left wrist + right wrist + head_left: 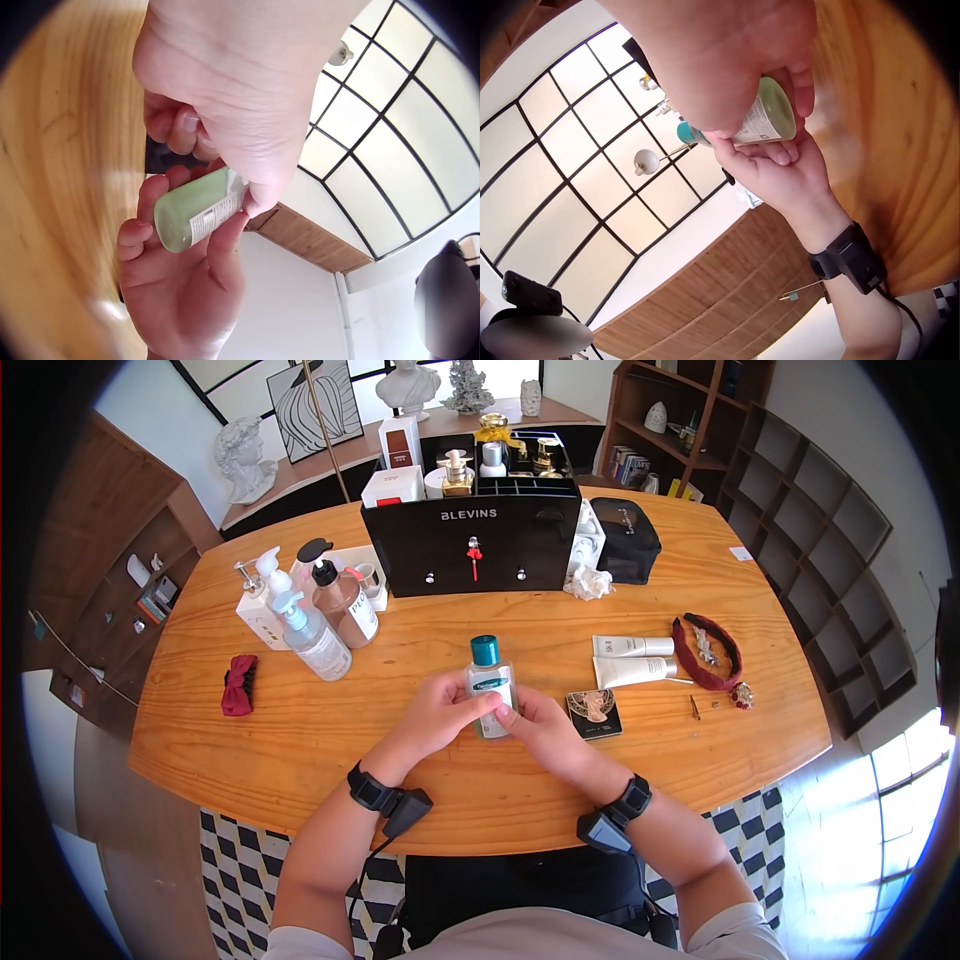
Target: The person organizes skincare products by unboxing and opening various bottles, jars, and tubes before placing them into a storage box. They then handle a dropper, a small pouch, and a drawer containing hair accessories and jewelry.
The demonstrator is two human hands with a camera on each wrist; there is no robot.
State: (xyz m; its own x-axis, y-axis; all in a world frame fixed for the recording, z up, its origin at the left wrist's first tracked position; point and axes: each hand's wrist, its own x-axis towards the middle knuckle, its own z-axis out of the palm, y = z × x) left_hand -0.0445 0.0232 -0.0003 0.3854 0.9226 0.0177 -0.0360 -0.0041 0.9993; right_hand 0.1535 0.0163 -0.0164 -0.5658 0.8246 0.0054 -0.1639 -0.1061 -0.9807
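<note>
Both hands hold a small clear bottle (492,685) with a teal cap, upright in the head view, near the middle of the table. The left hand (440,712) grips its left side and the right hand (548,732) its right side, both thumbs on the front label. In the left wrist view the pale green bottle (196,210) lies between the left hand (225,97) and the right hand (184,292). From the right wrist, the bottle base (777,109) shows between the right hand (720,60) and the left hand (787,172).
A black organizer (475,545) stands at the back. Pump bottles (322,645) and a red bow (239,685) are on the left. To the right lie a black compact (605,726), two white tubes (632,671) and a dark red headband (737,655), with a black pouch (628,540) behind.
</note>
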